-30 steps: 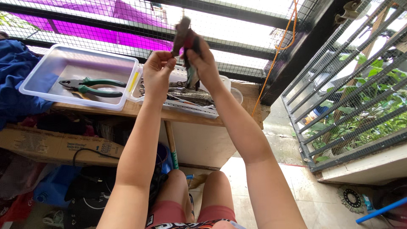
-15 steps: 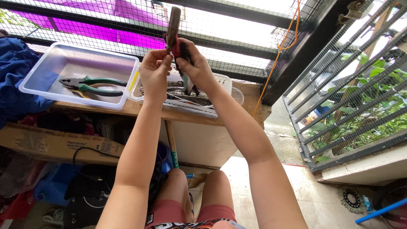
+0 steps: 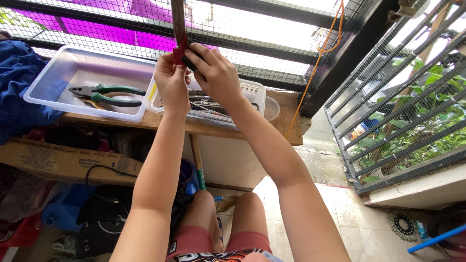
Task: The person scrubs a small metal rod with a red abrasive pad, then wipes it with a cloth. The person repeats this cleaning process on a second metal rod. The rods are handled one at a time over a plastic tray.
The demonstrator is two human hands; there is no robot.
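My left hand [image 3: 171, 80] and my right hand [image 3: 213, 73] are both raised in front of me, closed together on a rusty hand tool [image 3: 178, 29] with red and black handles. The tool's dark metal end points up past the top of the view. Its lower part is hidden inside my fingers. Below my hands stands a white slotted tray [image 3: 252, 90] with several metal tools. To its left lies a clear plastic bin [image 3: 63, 73] holding green-handled pliers [image 3: 109, 94].
Both trays rest on a wooden shelf [image 3: 213, 131] against a wire-mesh wall [image 3: 272, 58]. A blue cloth [image 3: 17, 82] lies at the far left, a cardboard box [image 3: 63, 162] and bags below. An orange cord [image 3: 315, 53] hangs right, beside a mesh gate [image 3: 403, 97].
My hands have turned the tool upright and lifted it higher and slightly left; its metal end now runs out of the top of the view.
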